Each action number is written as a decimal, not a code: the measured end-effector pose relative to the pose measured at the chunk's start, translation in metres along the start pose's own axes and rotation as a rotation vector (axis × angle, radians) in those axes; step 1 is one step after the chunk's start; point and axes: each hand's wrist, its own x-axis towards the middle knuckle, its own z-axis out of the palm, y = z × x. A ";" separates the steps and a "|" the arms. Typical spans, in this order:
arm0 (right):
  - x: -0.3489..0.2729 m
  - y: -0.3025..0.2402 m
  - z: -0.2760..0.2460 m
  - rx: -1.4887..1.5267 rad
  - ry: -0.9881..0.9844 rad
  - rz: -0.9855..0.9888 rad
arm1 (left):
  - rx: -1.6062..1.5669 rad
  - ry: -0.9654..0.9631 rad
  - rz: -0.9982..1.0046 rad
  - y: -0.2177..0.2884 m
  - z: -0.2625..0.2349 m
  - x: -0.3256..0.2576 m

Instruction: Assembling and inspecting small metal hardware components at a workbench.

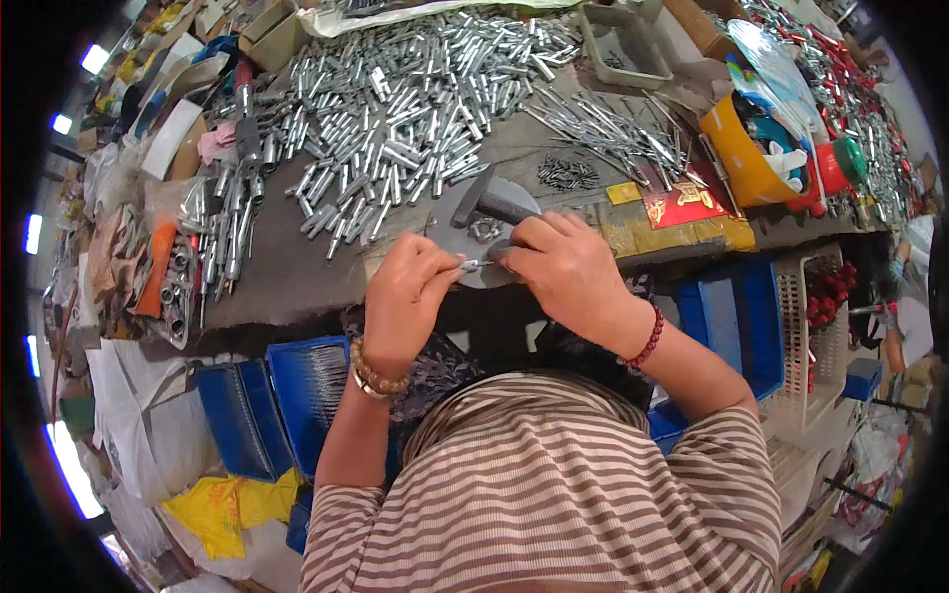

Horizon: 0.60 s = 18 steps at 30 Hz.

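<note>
My left hand [407,296] and my right hand [561,269] meet at the near edge of a grey workbench [287,282]. Between their fingertips they pinch a small silver metal part [474,265]. A round grey metal block [473,210] lies just beyond the hands, with a dark hammer [491,203] resting on it and a small metal piece [484,229] beside it. A big heap of short silver metal tubes [395,109] covers the bench behind. Thin metal rods [613,128] lie to the right of the heap.
Blue plastic crates [297,395] stand under the bench on both sides of my lap. A white perforated basket [816,336] with red pieces is at the right. An orange bin [736,158], a fan and a white tray [623,49] sit at the back right.
</note>
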 end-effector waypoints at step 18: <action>0.005 0.086 -0.019 -0.455 0.013 0.191 | 0.111 -0.009 0.041 -0.005 -0.005 0.004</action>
